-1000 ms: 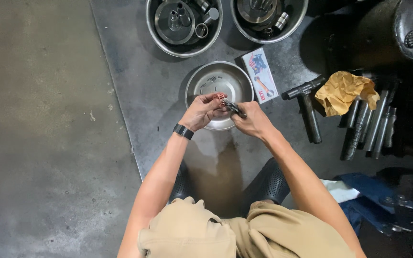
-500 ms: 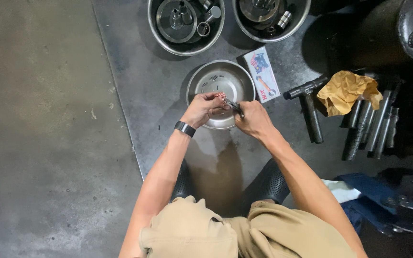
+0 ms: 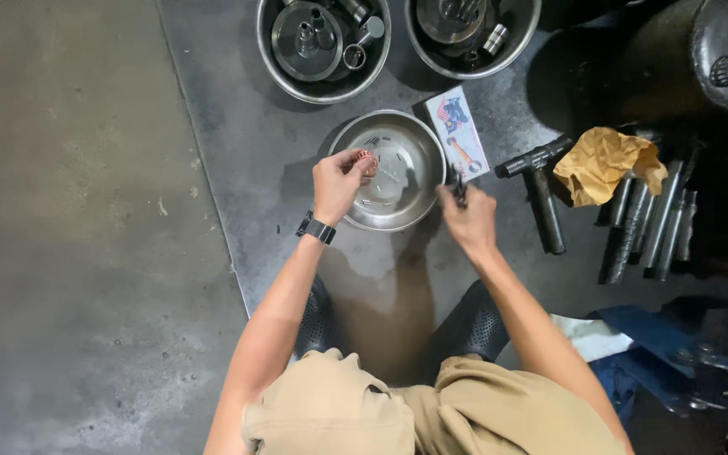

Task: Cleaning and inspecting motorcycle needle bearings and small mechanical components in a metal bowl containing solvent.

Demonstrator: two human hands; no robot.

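a: where are the hands?
b: both are over the small steel bowl (image 3: 398,190) on the dark metal floor plate (image 3: 238,143). the left hand (image 3: 336,184) is at the bowl's left rim, the right hand (image 3: 468,221) at its right rim, well apart from each other

a: what does the left hand hold?
b: a small round reddish part (image 3: 367,162), pinched between thumb and fingers, just above the inside of the bowl. a dark watch (image 3: 316,228) sits on that wrist

a: and the right?
b: its fingers are pressed together on a thin dark tool (image 3: 457,184) that sticks up past the bowl's edge. i cannot tell what kind of tool it is

a: anything inside the bowl?
b: a few small pale bits on the bottom, too small to name

a: what lies around?
b: just beside the bowl on the right, a small printed card (image 3: 458,132). further right a dark hammer-like tool (image 3: 539,190), a crumpled yellow-brown rag (image 3: 604,163) and a row of dark metal rods (image 3: 650,223). above, two bigger steel bowls, the left one (image 3: 323,44) and the right one (image 3: 472,32), both full of metal parts. a blue cloth (image 3: 650,341) lies near the person's right knee

a: how does the person sit?
b: crouched, in tan shorts (image 3: 431,413), dark shoes under the knees
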